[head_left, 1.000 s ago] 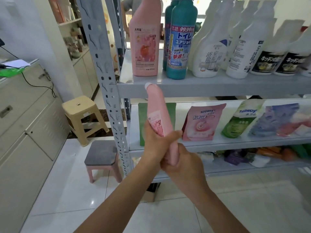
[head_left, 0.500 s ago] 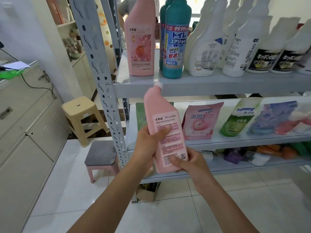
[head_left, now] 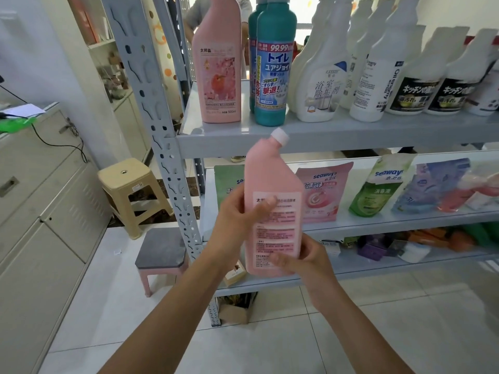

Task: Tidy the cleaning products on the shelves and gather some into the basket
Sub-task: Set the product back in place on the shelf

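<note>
I hold a pink bottle (head_left: 272, 184) with a white angled cap upright in front of the grey shelf unit (head_left: 324, 136), its back label facing me. My left hand (head_left: 237, 220) grips its left side, thumb across the label. My right hand (head_left: 305, 260) grips the bottle's bottom right corner. A matching pink bottle (head_left: 218, 63) stands on the upper shelf at the left, beside two teal bottles (head_left: 272, 66) and several white spray bottles (head_left: 324, 76). No basket is in view.
Refill pouches (head_left: 324, 193) lean on the middle shelf. Small boxes and packets (head_left: 378, 247) lie on the lower shelf. A beige stool (head_left: 129, 182) and a pink stool with a grey top (head_left: 162, 249) stand left of the shelf post. Grey cabinets (head_left: 40, 211) line the left wall.
The pink bottle has been turned from edge-on to label facing me and raised a little. My right hand moved from its middle down to its bottom corner.
</note>
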Demonstrator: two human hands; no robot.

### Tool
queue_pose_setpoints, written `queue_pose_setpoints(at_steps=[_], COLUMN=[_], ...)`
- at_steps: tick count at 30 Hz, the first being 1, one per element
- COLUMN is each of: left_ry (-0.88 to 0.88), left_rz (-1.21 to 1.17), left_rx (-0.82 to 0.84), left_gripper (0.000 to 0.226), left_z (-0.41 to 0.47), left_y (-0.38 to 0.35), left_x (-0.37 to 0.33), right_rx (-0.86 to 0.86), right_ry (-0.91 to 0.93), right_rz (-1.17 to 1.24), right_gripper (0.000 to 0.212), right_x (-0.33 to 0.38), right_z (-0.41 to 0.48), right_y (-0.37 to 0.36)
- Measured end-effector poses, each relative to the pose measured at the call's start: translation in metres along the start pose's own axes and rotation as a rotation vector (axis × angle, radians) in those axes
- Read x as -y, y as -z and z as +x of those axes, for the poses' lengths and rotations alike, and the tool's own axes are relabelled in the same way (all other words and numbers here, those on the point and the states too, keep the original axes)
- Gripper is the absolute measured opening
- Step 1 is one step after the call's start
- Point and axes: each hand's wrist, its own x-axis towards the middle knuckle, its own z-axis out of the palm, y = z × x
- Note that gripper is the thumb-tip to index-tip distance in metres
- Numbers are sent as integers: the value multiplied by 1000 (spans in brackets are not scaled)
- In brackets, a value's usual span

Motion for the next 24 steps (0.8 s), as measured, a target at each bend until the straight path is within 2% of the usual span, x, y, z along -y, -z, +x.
queue_pose_setpoints(at_steps=[2,5,10,14,15,17,19,21,24], left_ry=[-19,15,96,150,160,186,163,101,46], left_rz=[-44,-95,-247,-359,-335,-103,153,249,261], left_rx=[-58,-149,-169,-157,-166,-206,-198,-140,-146], left_gripper=[38,21,22,31,32,46,82,107,101], left_z=[5,10,10,10,10,10,5,-3,-2], left_y=[2,3,3,1,-2,-8,-17,-26,-22], left_x=[-4,-4,3,1,0,4,15,27,33], right_rx=[-5,93,300,256,219,115,4,-73,-26], right_ry=[1,-11,-113,-57,-38,-17,13,37,58], right_rz=[-39,-90,-71,-93,-83,-100,-195,-319,-310], right_gripper=[46,56,64,50,48,46,43,46,56], right_x=[-4,-5,-4,-4,-5,-9,-13,-15,-15], right_z=[-1,-3,-5,-9,-10,-8,-5,-3,-3], right_y=[2,5,11,9,6,0,-6,-10,-6])
